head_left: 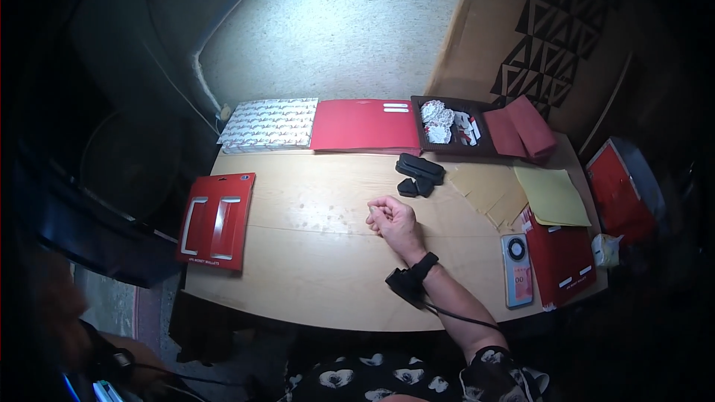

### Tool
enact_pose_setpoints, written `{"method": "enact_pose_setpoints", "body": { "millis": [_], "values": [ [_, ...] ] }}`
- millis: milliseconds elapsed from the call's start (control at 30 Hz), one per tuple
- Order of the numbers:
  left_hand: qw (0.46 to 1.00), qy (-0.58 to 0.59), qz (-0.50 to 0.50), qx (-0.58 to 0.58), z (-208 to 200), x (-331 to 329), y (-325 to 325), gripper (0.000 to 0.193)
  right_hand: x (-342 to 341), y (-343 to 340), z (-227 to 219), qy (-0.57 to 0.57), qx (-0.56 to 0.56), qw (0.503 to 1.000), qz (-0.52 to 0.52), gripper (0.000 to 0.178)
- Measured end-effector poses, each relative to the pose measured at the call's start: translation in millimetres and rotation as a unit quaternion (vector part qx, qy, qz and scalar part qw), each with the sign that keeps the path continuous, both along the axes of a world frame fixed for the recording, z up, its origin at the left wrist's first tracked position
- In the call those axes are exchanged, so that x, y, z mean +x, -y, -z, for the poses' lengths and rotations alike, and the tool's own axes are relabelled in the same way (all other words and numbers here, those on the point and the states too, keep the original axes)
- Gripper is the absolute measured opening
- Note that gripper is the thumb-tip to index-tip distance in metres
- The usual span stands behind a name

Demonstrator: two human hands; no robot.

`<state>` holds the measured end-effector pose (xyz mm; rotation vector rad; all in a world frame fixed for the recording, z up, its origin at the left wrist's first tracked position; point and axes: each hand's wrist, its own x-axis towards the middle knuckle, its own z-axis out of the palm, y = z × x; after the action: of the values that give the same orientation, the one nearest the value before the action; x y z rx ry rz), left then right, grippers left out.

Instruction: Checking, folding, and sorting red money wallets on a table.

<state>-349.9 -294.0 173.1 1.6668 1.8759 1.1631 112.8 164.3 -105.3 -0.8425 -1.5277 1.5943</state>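
1. The right hand [393,225] is seen mid-way across the wooden table [320,275], fingers curled narrow; whether anything is pinched cannot be told.
2. Black objects [421,169] are grouped just beyond it.
3. The left hand [56,290] is blurred, near left; its grip cannot be told.
4. A red package [217,212] is laid at the left.

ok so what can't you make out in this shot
All in the head view:
Left hand: dark and blurred at lower left, so its grip is unclear.
Right hand: curled fingers hide whether anything is inside.
Red package beside the phone: upper part covered by yellow paper.
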Motion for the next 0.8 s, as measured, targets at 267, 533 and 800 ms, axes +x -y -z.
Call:
{"method": "enact_pose_setpoints", "body": {
  "millis": [267,533,800],
  "values": [
    [0.970,0.019,0.090,0.225,-58.6,170.0,-287.4,0.035,-7.2,9.4,-30.0,-0.004,0.002,1.000,-0.004,0.012],
    [0.978,0.022,0.094,0.187,70.5,236.2,-461.8,0.021,6.4,7.4,-17.8,-0.021,-0.064,0.998,-0.011,0.014],
    [0.969,-0.241,0.017,0.048,182.0,256.8,-488.4,0.017,4.0,4.1,-18.2,0.024,-0.045,0.998,-0.034,0.014]
  ]
}}
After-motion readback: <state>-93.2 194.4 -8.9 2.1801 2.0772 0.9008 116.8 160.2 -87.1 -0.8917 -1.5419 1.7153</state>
